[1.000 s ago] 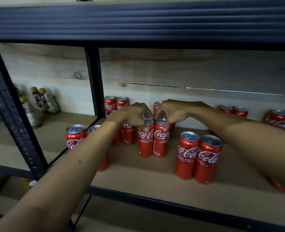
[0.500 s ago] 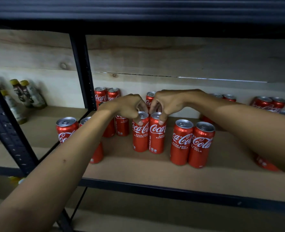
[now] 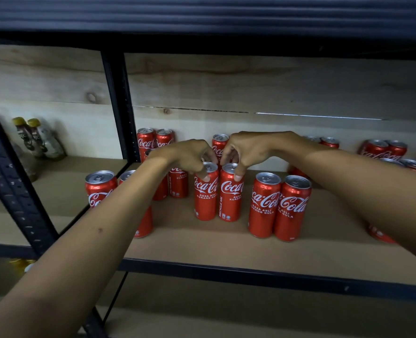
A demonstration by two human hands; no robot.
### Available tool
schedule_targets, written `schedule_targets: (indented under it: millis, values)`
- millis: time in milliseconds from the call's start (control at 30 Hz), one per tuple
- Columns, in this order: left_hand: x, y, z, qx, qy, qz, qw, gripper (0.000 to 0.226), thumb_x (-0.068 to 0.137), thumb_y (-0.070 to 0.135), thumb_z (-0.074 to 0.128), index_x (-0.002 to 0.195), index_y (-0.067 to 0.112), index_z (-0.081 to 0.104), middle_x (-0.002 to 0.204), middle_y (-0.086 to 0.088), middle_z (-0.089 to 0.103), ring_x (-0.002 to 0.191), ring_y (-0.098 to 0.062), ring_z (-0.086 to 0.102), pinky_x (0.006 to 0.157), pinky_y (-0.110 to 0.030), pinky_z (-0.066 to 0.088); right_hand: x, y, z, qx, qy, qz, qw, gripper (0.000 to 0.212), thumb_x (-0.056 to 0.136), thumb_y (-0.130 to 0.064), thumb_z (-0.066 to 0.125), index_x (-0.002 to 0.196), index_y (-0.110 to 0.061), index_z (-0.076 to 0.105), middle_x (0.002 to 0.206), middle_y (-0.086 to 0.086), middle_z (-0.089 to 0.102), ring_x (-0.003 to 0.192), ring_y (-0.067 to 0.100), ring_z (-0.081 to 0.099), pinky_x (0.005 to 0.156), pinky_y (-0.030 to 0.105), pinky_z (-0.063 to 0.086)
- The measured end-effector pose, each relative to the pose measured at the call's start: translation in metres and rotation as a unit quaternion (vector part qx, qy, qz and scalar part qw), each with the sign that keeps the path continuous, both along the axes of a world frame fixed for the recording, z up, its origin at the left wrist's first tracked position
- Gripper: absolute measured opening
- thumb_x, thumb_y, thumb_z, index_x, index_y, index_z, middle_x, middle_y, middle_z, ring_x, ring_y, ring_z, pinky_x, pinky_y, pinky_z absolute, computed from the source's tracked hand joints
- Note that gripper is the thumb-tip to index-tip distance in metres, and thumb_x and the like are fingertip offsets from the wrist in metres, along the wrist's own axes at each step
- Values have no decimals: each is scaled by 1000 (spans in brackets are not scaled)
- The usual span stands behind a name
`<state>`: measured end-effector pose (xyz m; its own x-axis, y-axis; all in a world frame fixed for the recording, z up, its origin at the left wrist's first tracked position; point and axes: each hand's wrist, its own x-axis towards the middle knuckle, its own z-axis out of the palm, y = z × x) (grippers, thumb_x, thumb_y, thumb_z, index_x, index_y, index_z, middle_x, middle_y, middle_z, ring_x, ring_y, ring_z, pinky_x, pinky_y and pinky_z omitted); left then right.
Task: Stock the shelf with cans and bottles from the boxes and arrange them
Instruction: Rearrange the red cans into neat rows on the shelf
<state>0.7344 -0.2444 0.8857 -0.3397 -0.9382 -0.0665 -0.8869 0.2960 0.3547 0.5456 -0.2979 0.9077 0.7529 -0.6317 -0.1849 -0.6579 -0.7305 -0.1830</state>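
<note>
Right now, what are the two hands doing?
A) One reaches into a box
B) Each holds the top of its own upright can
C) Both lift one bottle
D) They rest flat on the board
B: the left hand pinches the rim of the left can and the right hand pinches the right can; both cans stand upright, side by side on the shelf.

On the shelf (image 3: 202, 250), two cans (image 3: 218, 193) stand side by side in the middle under both hands, another pair (image 3: 279, 207) stands to their right, more cans (image 3: 154, 141) stand behind, and bottles (image 3: 40, 139) stand far left.
</note>
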Motion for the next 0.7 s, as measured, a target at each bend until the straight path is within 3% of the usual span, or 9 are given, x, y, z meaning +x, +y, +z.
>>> schedule_targets:
  millis: [167, 300, 367, 500, 700]
  values:
    - [-1, -7, 6, 22, -6, 5, 1000, 58, 82, 31, 76, 135, 18, 56, 128, 3, 63, 114, -16, 61, 101, -39, 50, -8, -3, 7, 11, -25, -32, 999, 54, 76, -25, 83, 125, -13, 66, 123, -1, 67, 108, 13, 64, 98, 38, 53]
    - [-19, -15, 24, -75, -2, 9, 997, 51, 85, 32, 71, 132, 16, 58, 128, 0, 63, 113, -17, 59, 99, -38, 49, -44, -8, 30, -54, -62, -77, 994, 35, 83, -29, 77, 115, -16, 70, 115, -1, 71, 103, 14, 65, 96, 39, 53]
    - [-37, -23, 33, -97, 12, -2, 995, 46, 86, 26, 70, 129, 14, 61, 126, -1, 65, 111, -16, 60, 98, -37, 50, -70, -16, 37, -92, -57, -116, 987, 36, 85, -30, 75, 117, -15, 69, 118, -1, 69, 104, 13, 62, 98, 35, 50]
    - [-82, -50, 42, -117, 7, -37, 992, 44, 87, 27, 67, 128, 12, 62, 127, -4, 64, 110, -17, 61, 98, -35, 50, -125, -36, 40, -132, -28, -179, 974, 37, 85, -35, 74, 117, -18, 67, 115, -5, 65, 101, 14, 61, 85, 28, 47]
    - [-157, -113, 45, -109, -13, -68, 992, 44, 87, 30, 70, 128, 17, 62, 123, -3, 62, 110, -19, 59, 91, -27, 47, -201, -73, 27, -128, -12, -221, 967, 13, 88, -24, 68, 101, -21, 69, 110, -3, 68, 93, 14, 64, 74, 26, 53]
